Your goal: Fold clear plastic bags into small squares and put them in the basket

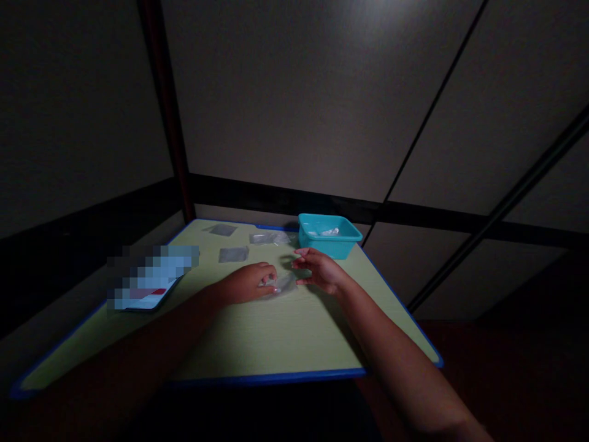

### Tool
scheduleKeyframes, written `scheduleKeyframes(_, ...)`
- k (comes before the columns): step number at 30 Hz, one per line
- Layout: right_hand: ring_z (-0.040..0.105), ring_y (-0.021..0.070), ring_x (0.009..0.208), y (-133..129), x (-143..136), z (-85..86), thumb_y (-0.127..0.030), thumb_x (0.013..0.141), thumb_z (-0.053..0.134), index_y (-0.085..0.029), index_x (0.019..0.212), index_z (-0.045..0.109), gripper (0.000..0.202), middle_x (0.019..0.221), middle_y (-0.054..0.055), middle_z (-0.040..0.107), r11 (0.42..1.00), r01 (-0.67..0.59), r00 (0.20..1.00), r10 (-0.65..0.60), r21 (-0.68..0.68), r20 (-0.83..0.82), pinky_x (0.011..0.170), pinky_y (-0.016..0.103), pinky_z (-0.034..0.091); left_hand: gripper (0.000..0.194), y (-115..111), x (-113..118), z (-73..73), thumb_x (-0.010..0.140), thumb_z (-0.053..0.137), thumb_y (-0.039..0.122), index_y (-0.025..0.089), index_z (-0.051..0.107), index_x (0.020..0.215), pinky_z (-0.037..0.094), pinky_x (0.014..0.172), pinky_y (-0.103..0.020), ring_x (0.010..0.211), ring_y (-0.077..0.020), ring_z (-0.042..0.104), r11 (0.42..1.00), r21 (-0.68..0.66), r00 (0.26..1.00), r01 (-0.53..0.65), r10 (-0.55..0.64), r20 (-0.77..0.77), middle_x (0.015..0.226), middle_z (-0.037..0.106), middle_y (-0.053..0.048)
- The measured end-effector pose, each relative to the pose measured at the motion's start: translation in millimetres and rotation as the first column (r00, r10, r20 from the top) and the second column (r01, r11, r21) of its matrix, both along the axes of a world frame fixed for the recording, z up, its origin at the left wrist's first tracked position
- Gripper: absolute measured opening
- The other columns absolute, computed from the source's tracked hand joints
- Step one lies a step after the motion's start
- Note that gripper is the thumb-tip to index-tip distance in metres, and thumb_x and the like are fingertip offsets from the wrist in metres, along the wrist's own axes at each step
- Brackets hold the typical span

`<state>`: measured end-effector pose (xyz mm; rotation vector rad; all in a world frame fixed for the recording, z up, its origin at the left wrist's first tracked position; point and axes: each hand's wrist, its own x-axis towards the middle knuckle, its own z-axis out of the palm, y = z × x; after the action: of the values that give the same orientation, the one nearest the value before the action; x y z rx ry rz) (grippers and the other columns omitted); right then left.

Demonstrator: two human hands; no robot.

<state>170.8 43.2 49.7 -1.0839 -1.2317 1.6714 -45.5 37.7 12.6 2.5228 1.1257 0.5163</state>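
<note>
A clear plastic bag [286, 285] lies on the light green table [276, 337] between my hands. My left hand [252, 282] is closed on one edge of this bag, its thumb and fingers pinched together. To the right, my right hand [319, 270] is raised a little above the table with its fingers apart and nothing in them. Just behind it stands a turquoise basket [338, 246] with crumpled whitish plastic [330, 232] inside.
More flat clear bags lie toward the back: one at the centre left [233, 254], a pair farther back [223, 229], and a crinkled pile [269, 237] left of the basket. A device with a lit, pixelated screen [159, 279] rests at the left edge. A wall [276, 104] rises behind.
</note>
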Motion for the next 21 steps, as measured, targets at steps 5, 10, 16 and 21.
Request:
scheduleKeyframes(5,0.055,0.0159,0.077,2,-2,-3.4,-0.016,0.074,0.052,-0.020,0.086,0.054,0.013,0.079,0.002,0.058,0.999,0.044,0.999,-0.044,-0.031,0.010,0.055,0.026,0.050,0.028,-1,0,1.1,0.080,0.053,0.042,0.018,0.059,0.093,0.038,0.067,-0.025,0.075,-0.0169,0.052,1.000,0.007,1.000,0.013,-0.013,0.001,0.082,0.054,-0.003)
scheduleKeyframes(10,0.058,0.0143,0.074,-1,-6,-8.2,-0.022,0.079,0.052,-0.018,0.087,0.056,0.010,0.081,0.003,0.061,0.995,-0.090,0.996,0.091,-0.037,0.022,0.052,0.022,0.046,0.030,-1,0,2.2,0.080,0.052,0.044,0.018,0.058,0.094,0.038,0.066,-0.025,0.074,-0.0171,0.052,1.000,-0.001,1.000,0.016,-0.016,-0.024,0.082,0.054,-0.002)
scheduleKeyframes(16,0.057,0.0095,0.058,-4,-7,-10.9,-0.024,0.083,0.054,-0.016,0.079,0.057,0.009,0.066,0.001,0.061,0.985,-0.175,0.975,0.171,0.016,0.141,0.052,0.018,0.043,0.028,1,-1,0.7,0.080,0.052,0.041,0.018,0.058,0.094,0.037,0.066,-0.024,0.074,-0.0164,0.052,0.999,0.008,0.999,0.031,-0.031,-0.007,0.082,0.054,-0.002)
scheduleKeyframes(21,0.057,0.0090,0.053,-4,-6,-8.3,-0.025,0.086,0.052,-0.015,0.079,0.058,0.013,0.059,0.000,0.060,0.980,-0.200,0.967,0.196,0.009,0.165,0.052,0.018,0.043,0.027,0,-1,2.4,0.078,0.052,0.039,0.018,0.058,0.095,0.037,0.064,-0.025,0.073,-0.0168,0.051,1.000,-0.005,1.000,0.013,-0.013,-0.010,0.080,0.053,-0.002)
